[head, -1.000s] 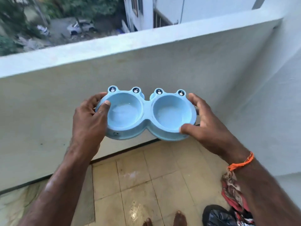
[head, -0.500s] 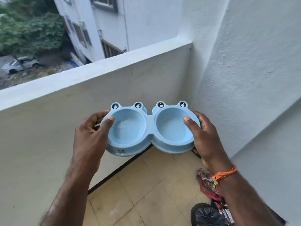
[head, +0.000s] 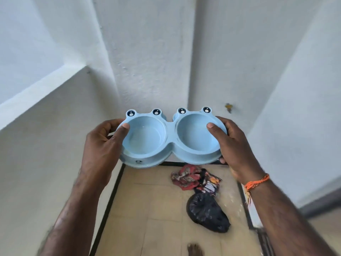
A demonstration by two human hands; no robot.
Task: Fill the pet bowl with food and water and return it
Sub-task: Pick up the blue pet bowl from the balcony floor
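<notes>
A light blue double pet bowl (head: pixel 170 143) with frog eyes on its far rim is held level in the air in front of me. Both round wells look empty of food. My left hand (head: pixel 103 145) grips the left end, thumb over the rim and fingers curled underneath. My right hand (head: pixel 232 143) grips the right end the same way; an orange thread is tied round that wrist. Below the bowl on the tiled floor lie a red and black printed pouch (head: pixel 195 179) and a black plastic bag (head: pixel 208 213).
I face a corner of white walls on a narrow balcony. The parapet wall (head: pixel 42 93) runs along the left. A small brass tap (head: pixel 228 107) sticks out of the wall just right of the bowl. Beige floor tiles (head: pixel 147 209) lie below, with my foot at the bottom edge.
My view has swung right, from the parapet and the street outside to the wall corner. The bowl stays in both hands; the pouch and black bag have come fully into sight.
</notes>
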